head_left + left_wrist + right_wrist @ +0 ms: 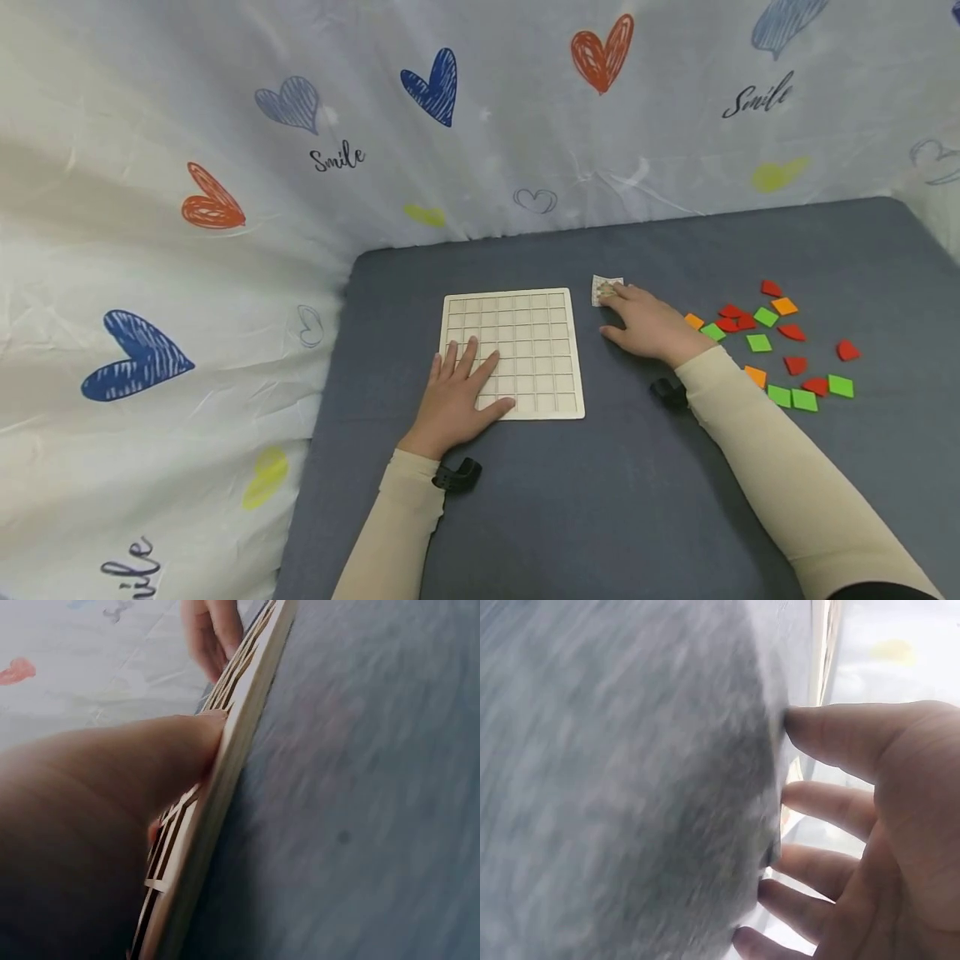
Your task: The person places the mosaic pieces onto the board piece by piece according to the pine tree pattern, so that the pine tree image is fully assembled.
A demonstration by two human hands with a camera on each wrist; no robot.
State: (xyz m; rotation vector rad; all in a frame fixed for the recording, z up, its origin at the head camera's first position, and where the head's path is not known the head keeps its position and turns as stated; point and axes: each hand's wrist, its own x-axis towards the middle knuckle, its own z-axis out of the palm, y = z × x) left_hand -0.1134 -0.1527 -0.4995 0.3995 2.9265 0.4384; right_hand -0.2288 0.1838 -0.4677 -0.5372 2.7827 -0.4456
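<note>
A pale wooden grid board (525, 333) with raised square cells lies on the grey table. My left hand (453, 404) rests on its lower left part, fingers spread; in the left wrist view the thumb (176, 754) lies over the board's edge (225, 776). To the right of the board, a small printed paper card (601, 287) lies flat. My right hand (645, 323) touches the card with its fingertips, thumb apart. In the right wrist view the right hand's fingers (829, 806) reach down to the cloth, and the card is mostly hidden.
Several red (795, 365), green (804, 400) and orange (784, 306) flat pieces lie scattered to the right, some beside the right forearm. A white curtain (480, 167) with printed hearts hangs behind and left of the grey table (555, 500). Dark bands sit on both wrists.
</note>
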